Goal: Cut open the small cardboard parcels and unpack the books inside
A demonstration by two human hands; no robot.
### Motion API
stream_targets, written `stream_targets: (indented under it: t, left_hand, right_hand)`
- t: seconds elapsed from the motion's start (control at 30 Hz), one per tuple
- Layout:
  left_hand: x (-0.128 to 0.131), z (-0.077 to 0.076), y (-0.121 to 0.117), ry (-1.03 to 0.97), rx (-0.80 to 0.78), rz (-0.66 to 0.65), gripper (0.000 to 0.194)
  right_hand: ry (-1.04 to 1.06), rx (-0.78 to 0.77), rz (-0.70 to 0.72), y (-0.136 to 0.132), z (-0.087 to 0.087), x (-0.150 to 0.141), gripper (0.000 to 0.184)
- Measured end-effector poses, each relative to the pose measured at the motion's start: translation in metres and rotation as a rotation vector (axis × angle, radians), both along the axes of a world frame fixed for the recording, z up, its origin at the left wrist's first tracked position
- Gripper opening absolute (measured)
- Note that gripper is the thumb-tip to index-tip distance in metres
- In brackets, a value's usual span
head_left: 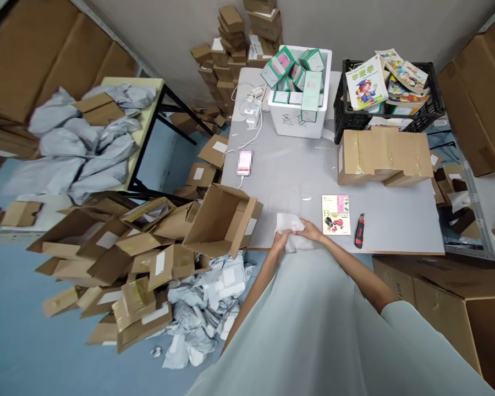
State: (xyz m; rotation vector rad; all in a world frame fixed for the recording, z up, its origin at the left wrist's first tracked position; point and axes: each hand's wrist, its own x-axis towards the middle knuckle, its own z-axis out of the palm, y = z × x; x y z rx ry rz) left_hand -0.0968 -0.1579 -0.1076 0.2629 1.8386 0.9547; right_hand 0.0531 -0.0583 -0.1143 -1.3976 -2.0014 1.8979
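At the front edge of the grey table (280, 192), both hands grip a white, soft-looking wrap (287, 221), perhaps plastic or foam; what is inside it, if anything, is hidden. My left hand (281, 240) is closed on its lower left side, and my right hand (311, 230) pinches its right side. Just right of my right hand lies a thin booklet (336, 215) with a pink and cream cover. Beyond it rests a red and black box cutter (359, 231).
A white bin (299, 121) of green-and-white boxes and a black crate (339, 118) of books stand at the back. Brown cartons (383, 157) sit before the crate. A phone (244, 163) charges at left. Opened boxes (148, 264) and grey mailer bags (206, 302) heap up left of the table.
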Motion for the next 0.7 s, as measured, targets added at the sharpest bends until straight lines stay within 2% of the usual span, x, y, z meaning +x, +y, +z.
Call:
stream_targets:
  t: [0.1,0.2,0.27,0.3,0.37,0.4,0.47,0.57,0.7]
  left_hand:
    - [-0.009,0.014,-0.005,0.013,0.04,0.057,0.047]
    - [-0.024,0.038,-0.015,0.127,0.097,0.128,0.083]
    - [-0.033,0.064,-0.025,0.283,0.203,0.07,0.101]
    - [-0.037,0.079,-0.03,0.377,0.269,-0.007,0.102]
    - [-0.043,0.111,-0.041,0.543,0.367,-0.213,0.09]
    - [-0.046,0.127,-0.045,0.583,0.395,-0.303,0.083]
    - [-0.05,0.154,-0.052,0.539,0.414,-0.413,0.082]
    - [-0.058,0.182,-0.059,0.377,0.355,-0.368,0.087]
    - [-0.08,0.201,-0.065,0.412,0.341,-0.11,0.065]
  right_hand:
    - [0.183,-0.145,-0.003,0.004,0.026,-0.004,0.06]
    - [0.32,-0.265,-0.038,0.008,0.061,-0.008,0.057]
    - [0.378,-0.31,-0.047,0.01,0.087,-0.013,0.052]
    - [0.398,-0.329,-0.043,0.01,0.1,-0.016,0.049]
    - [0.423,-0.358,-0.022,0.01,0.123,-0.025,0.047]
    - [0.433,-0.363,-0.01,0.01,0.133,-0.032,0.046]
    - [0.459,-0.345,0.012,0.009,0.149,-0.047,0.047]
    - [0.506,-0.265,0.047,0.004,0.169,-0.075,0.05]
    - [0.546,-0.116,0.121,-0.009,0.193,-0.108,0.06]
